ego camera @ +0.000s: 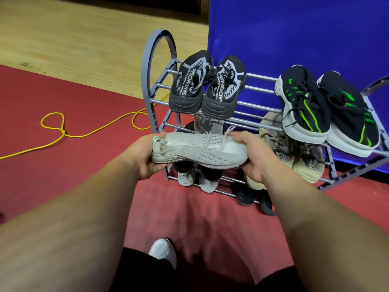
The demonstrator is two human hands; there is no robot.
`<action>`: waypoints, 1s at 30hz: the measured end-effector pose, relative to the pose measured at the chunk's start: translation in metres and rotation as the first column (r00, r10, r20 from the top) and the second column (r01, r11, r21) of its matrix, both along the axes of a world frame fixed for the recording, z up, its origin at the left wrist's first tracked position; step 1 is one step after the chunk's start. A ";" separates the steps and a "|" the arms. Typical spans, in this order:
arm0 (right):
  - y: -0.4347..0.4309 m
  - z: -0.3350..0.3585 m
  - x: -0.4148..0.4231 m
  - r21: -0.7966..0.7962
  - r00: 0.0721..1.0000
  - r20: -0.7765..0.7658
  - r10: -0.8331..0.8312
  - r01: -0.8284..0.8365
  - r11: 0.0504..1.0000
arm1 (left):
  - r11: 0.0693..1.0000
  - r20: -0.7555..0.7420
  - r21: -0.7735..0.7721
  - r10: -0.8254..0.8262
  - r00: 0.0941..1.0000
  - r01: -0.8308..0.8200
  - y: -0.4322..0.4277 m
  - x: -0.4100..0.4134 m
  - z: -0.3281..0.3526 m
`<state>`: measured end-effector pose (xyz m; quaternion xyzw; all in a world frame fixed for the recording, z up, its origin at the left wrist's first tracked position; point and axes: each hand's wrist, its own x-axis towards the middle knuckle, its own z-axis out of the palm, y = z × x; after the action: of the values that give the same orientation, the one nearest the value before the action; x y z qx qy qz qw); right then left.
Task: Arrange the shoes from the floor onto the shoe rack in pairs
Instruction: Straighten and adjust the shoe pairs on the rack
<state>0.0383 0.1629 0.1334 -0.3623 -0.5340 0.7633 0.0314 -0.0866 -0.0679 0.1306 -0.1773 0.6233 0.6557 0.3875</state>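
A white knit sneaker (200,149) lies sideways in the air in front of the grey shoe rack (156,81). My left hand (145,157) grips its heel end and my right hand (254,157) grips its toe end. On the top tier sit a dark grey pair (207,85) at the left and a black pair with green stripes (328,110) at the right. A beige pair (303,157) rests on the middle tier at the right. A grey shoe (210,123) shows just behind the held sneaker. Several more shoes stand on the bottom tier, partly hidden.
A yellow cord (63,131) loops over the red floor mat (63,165) left of the rack. A blue panel (294,34) stands behind the rack. A white shoe (163,251) on a foot shows below, between my arms. Wooden floor lies at the far left.
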 end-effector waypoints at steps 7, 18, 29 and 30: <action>-0.007 -0.021 -0.012 0.162 0.962 0.265 -0.073 0.030 0.986 | 1.000 0.015 0.010 0.021 1.000 -0.022 -0.030 -0.004 0.000; -0.033 -0.041 -0.023 -0.113 0.922 0.354 0.160 -0.128 0.985 | 0.995 0.019 0.076 0.061 0.998 -0.063 -0.049 -0.012 -0.004; -0.026 -0.038 -0.012 -0.236 0.966 0.248 -0.072 0.133 0.963 | 0.969 0.123 0.215 0.092 0.988 -0.117 -0.004 0.000 -0.011; -0.026 -0.038 -0.010 -0.242 0.965 0.247 -0.084 0.145 0.959 | 0.966 0.132 0.229 0.093 0.987 -0.122 0.002 0.002 -0.011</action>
<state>0.0280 0.1372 0.0956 -0.4813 -0.4082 0.7749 -0.0346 -0.0850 -0.0659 0.1191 -0.2025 0.5060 0.7334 0.4064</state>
